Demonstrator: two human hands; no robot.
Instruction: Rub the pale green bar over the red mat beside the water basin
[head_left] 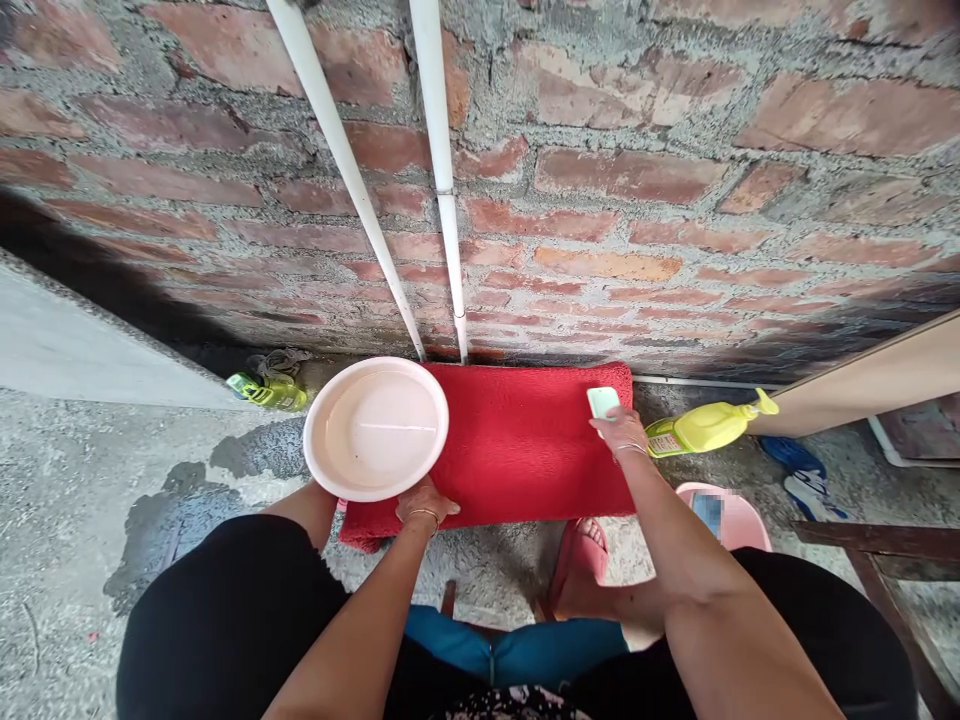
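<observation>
A wide red cloth (525,440) with a looped edge lies stretched out before me. My left hand (426,503) rests on its near edge, right against the basin; the thumb is stretched out to the right, and the basin's rim partly hides the fingers. This pale pink basin (330,470) holds clear water and stands at the cloth's left end. Over the right end, my right hand (622,432) is closed on a pale green rectangular block (602,401), whose underside is hidden.
Right of the cloth lies a yellow pump bottle (709,428). Closer to me are a pink tub (750,515) and blue-and-white shoes (810,485). Left stands a yellow-green bottle (274,392) near wet concrete (180,520). White pipes (448,220) run down the brick wall (600,180) behind.
</observation>
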